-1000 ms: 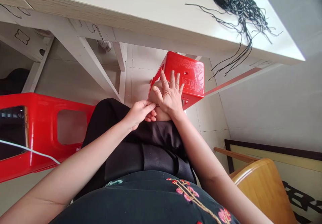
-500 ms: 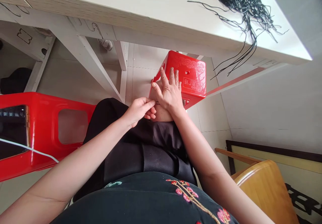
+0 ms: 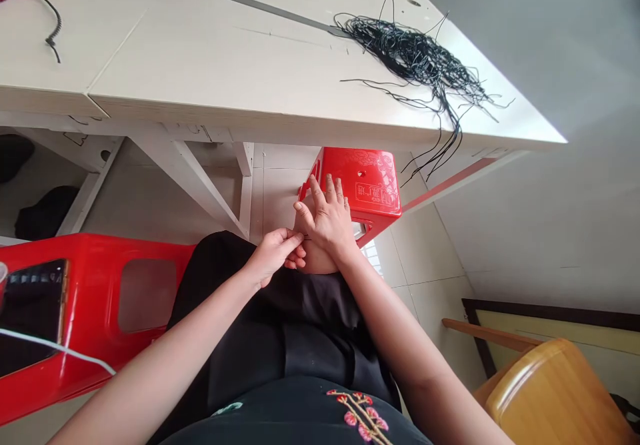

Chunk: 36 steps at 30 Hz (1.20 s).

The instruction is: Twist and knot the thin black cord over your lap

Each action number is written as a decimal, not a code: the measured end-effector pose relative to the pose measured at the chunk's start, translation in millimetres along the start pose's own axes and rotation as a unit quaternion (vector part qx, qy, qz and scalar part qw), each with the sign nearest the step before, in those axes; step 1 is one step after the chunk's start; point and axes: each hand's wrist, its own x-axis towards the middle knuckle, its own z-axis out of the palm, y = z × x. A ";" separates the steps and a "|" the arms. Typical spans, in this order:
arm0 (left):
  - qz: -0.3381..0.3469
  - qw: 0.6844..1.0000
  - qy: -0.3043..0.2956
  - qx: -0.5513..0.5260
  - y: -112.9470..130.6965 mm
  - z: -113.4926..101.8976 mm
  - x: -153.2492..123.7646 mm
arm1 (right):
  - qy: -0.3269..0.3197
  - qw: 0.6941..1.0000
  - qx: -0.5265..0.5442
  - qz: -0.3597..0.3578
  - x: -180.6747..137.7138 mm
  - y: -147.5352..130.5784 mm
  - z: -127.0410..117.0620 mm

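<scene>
Pinching a thin dark cord (image 3: 307,239) with the left hand (image 3: 275,255), over the bare leg (image 3: 318,261). Resting the right hand (image 3: 330,223) there, fingers spread and loose. Can see, beyond, tangled black cords (image 3: 417,51) near the front right corner of the bench (image 3: 200,58).

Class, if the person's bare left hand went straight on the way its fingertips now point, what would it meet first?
The left hand would probably meet the thumb side of the flat, bare right hand first, along the thin black strand; depth over the bare knee is hard to judge.
</scene>
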 end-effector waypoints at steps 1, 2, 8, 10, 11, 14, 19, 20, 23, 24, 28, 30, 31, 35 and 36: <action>0.000 1.000 0.000 -0.001 -0.5 -0.1 -0.1 | 0.000 1.000 -0.002 -0.001 -0.3 -0.3 -0.1; 0.000 1.000 0.000 -0.003 -1.1 -0.1 0.1 | -0.001 1.000 -0.004 -0.001 -0.3 -0.4 -0.2; 0.017 1.000 -0.001 -0.010 -2.5 -0.9 6.6 | -0.012 1.000 -0.015 0.004 2.3 0.5 -1.4; 0.021 1.000 -0.005 -0.006 -0.4 -1.2 9.1 | -0.016 1.000 -0.019 0.006 3.3 0.8 -2.0; 0.024 1.000 -0.007 -0.003 0.9 -1.3 10.1 | -0.016 1.000 -0.020 0.006 3.9 0.9 -2.4; 0.029 1.000 -0.006 0.002 4.6 -1.2 12.3 | -0.012 1.000 -0.015 0.005 6.0 1.0 -3.7; 0.023 1.000 -0.007 -0.006 6.3 -0.3 14.5 | -0.018 1.000 -0.004 0.005 11.8 2.8 -4.2; 0.024 1.000 -0.007 -0.009 6.4 -0.3 15.0 | -0.021 1.000 -0.002 0.005 12.9 3.4 -3.8; 0.027 1.000 -0.008 -0.010 7.1 -0.4 17.0 | -0.020 1.000 0.002 0.006 15.3 5.0 -2.4; 0.027 1.000 -0.007 -0.009 7.6 -0.6 17.8 | -0.019 1.000 0.002 0.006 15.8 5.3 -2.1; 0.025 1.000 -0.011 -0.006 10.1 -1.3 21.7 | -0.012 1.000 -0.007 0.007 17.5 5.2 -2.9; 0.026 1.000 -0.014 -0.002 11.5 -1.4 23.7 | -0.017 1.000 -0.009 0.005 18.6 4.9 -4.3; 0.027 1.000 -0.015 -0.001 12.2 -1.3 24.6 | -0.024 1.000 -0.008 0.004 19.2 4.9 -5.1; 0.034 0.999 -0.013 -0.002 14.1 0.4 27.0 | -0.058 0.998 -0.010 0.008 21.3 5.6 -7.1; 0.035 0.999 -0.013 -0.002 14.2 0.7 27.3 | -0.059 0.998 -0.012 0.011 21.5 5.9 -7.2</action>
